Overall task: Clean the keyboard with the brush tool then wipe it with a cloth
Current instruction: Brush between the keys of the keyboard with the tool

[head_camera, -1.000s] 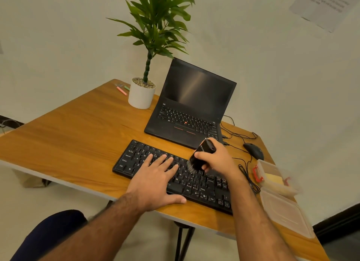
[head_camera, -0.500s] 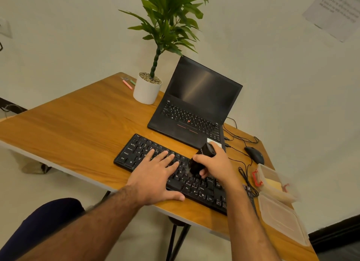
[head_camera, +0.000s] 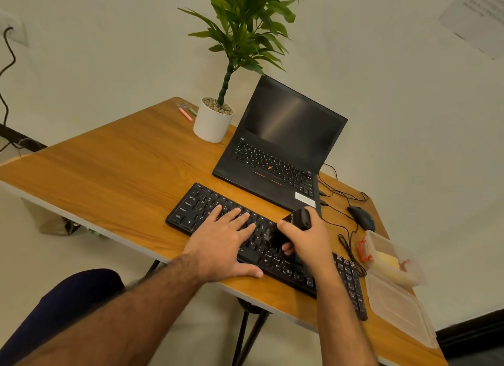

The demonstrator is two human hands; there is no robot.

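While the left hand (head_camera: pixel 223 245) rests flat with straight fingers on the black full-size keyboard (head_camera: pixel 259 242) at the wooden bench's (head_camera: pixel 122 174) near edge, the right hand (head_camera: pixel 308 240) grips the black brush tool (head_camera: pixel 289 229), bristles on the middle keys. Brushing is in hand; the rightward keys probably come next, then the cloth.

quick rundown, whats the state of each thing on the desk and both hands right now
laptop: lid open, screen dark
keyboard: flat on desk, being brushed
brush tool: gripped, bristle end down on keys
left hand: flat, fingers straight, resting on keyboard
right hand: curled round brush tool
plastic container: lid off
lid: lying flat beside container
mouse: untouched
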